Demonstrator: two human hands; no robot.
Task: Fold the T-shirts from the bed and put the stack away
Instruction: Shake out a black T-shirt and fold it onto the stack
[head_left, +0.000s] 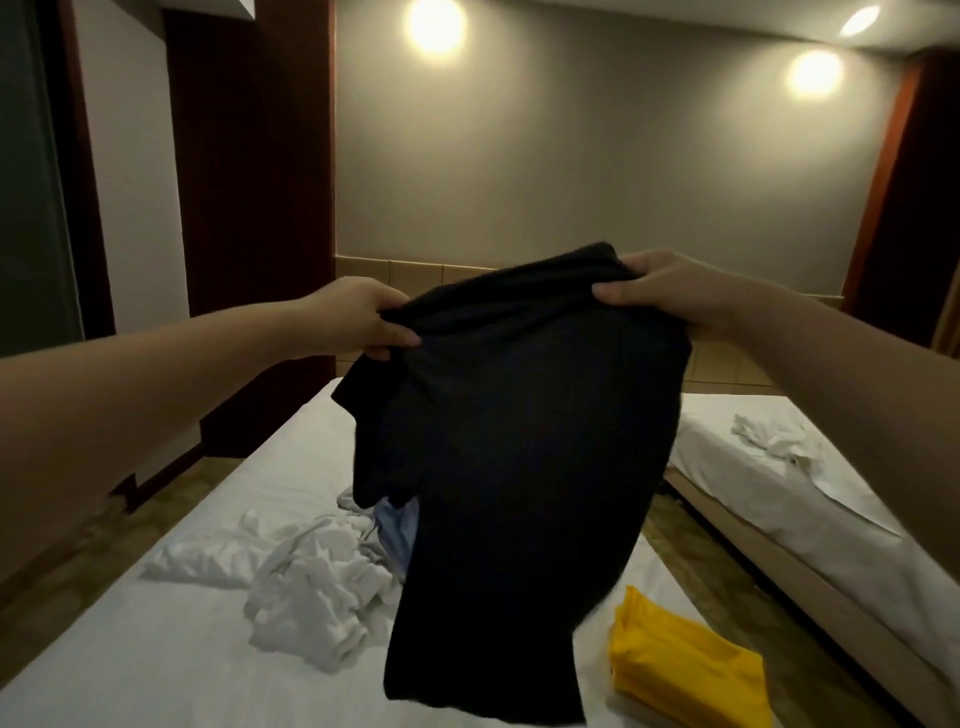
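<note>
A black T-shirt (514, 457) hangs in the air over the bed (156, 665), held up by both hands at its top edge. My left hand (363, 322) grips the shirt's left top corner. My right hand (660, 291) grips the right top corner, slightly higher. On the white sheet below lie crumpled white T-shirts (311, 587) and a light blue garment (397, 530), partly hidden behind the black shirt. A folded yellow T-shirt (680, 665) rests at the bed's right edge.
A second bed (810, 525) stands to the right with a crumpled white cloth (774, 439) on it. A narrow strip of floor (691, 551) separates the beds. Dark wooden panels (249, 208) and a grey wall (571, 166) lie ahead.
</note>
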